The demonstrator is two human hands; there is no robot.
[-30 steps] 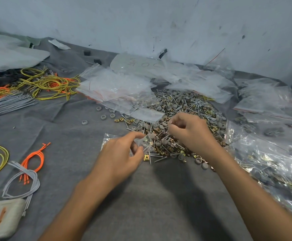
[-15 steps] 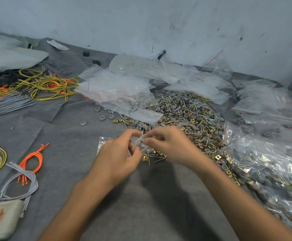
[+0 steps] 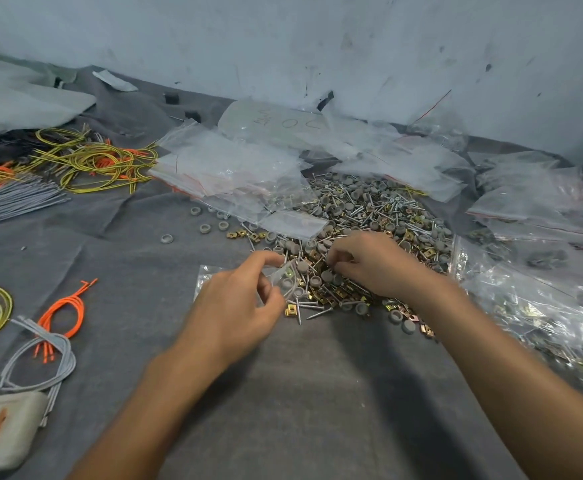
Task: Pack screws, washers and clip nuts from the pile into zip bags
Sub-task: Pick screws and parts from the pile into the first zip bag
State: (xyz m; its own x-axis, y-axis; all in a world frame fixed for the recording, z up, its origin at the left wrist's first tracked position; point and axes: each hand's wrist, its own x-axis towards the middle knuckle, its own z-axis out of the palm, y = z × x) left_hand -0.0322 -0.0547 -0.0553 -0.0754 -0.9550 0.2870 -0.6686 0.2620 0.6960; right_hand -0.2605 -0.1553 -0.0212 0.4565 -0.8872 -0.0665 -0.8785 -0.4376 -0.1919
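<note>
With my left hand (image 3: 238,306) pinching the small clear plastic zip bag (image 3: 281,277), I should lift few pieces from the heap of silver screws, grey washers and brass clip nuts (image 3: 369,209) at its two o'clock, where the fingers (image 3: 340,256) of my right hand (image 3: 376,266) curl narrow, on what I cannot tell.

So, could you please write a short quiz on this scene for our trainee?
1. True or false: the left hand holds a small clear zip bag.
2. The right hand is: A at the mixed pile of screws, grey washers and brass clip nuts; B raised in the air; C out of view.
3. On which side of that pile, the person's own, lie the looped orange wires?
Key: 1 true; 2 A; 3 left.
</note>
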